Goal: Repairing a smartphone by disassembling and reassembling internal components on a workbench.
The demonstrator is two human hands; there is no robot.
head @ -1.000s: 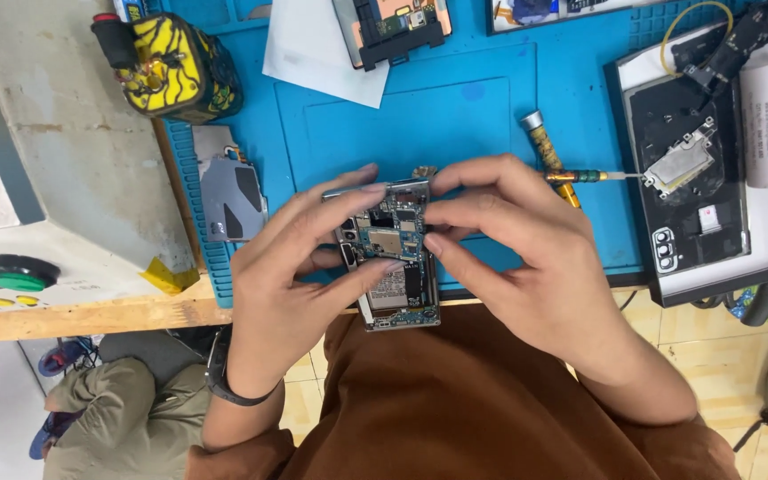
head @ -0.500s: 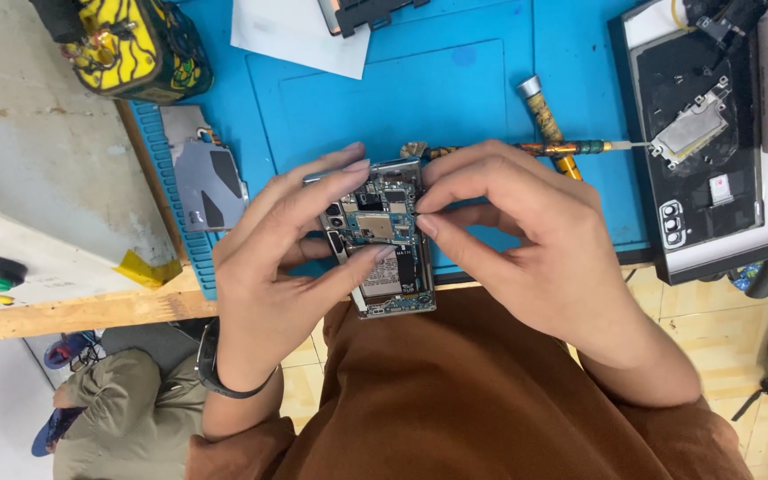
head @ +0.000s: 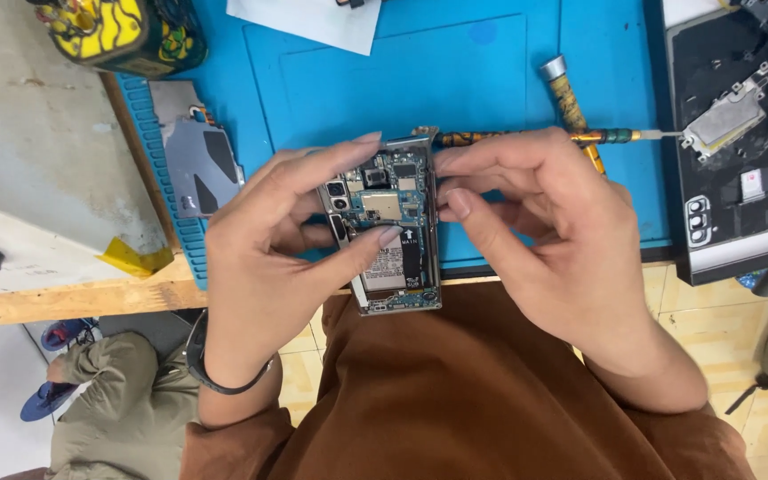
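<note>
We hold an opened phone with bare circuit boards above the counter's front edge. Our left hand grips its left side, thumb on the board; our right hand pinches its right edge. Two screwdrivers lie just behind on the blue mat.

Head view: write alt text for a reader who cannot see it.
Both hands, left and right, hold an opened phone, circuit board exposed, over the edge of a blue mat. Two screwdrivers lie behind it; a black phone back sits at right.
</note>
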